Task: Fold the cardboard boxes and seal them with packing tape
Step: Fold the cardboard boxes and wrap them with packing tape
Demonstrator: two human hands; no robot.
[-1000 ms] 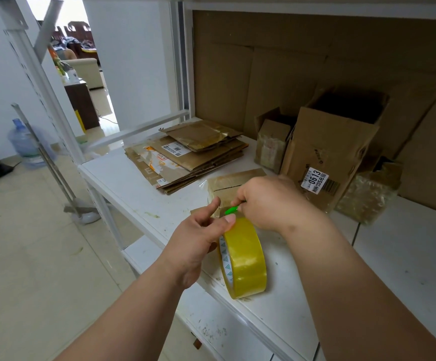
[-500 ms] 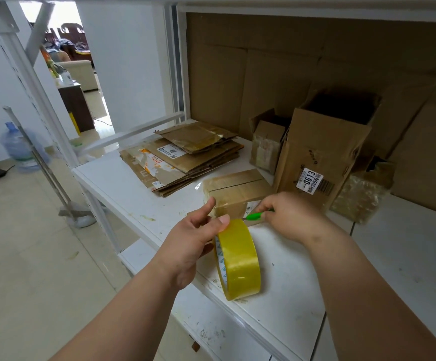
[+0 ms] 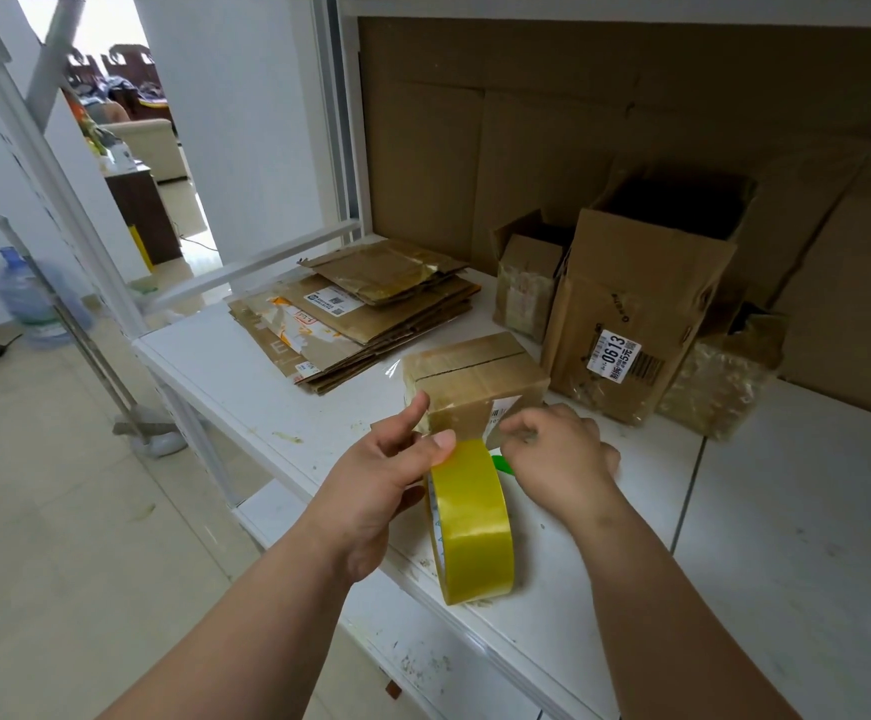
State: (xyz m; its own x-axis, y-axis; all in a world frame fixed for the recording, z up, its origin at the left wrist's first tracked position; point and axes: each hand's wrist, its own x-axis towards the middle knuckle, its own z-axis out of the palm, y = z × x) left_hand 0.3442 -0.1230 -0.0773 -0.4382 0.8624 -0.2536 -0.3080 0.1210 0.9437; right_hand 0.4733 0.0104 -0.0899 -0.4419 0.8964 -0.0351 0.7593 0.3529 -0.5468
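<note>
Left hand (image 3: pixel 381 491) grips tape roll (image 3: pixel 472 522) at frame centre; right hand (image 3: pixel 558 459) pinches the tape end, green cutter (image 3: pixel 501 464) beneath — risk: end refolds, sticks before reaching box (image 3: pixel 475 379).

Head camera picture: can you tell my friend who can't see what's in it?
A person's left hand holds a yellow tape roll upright on a white shelf while the right hand works beside a small taped box. Flattened cardboard and opened boxes sit behind.
</note>
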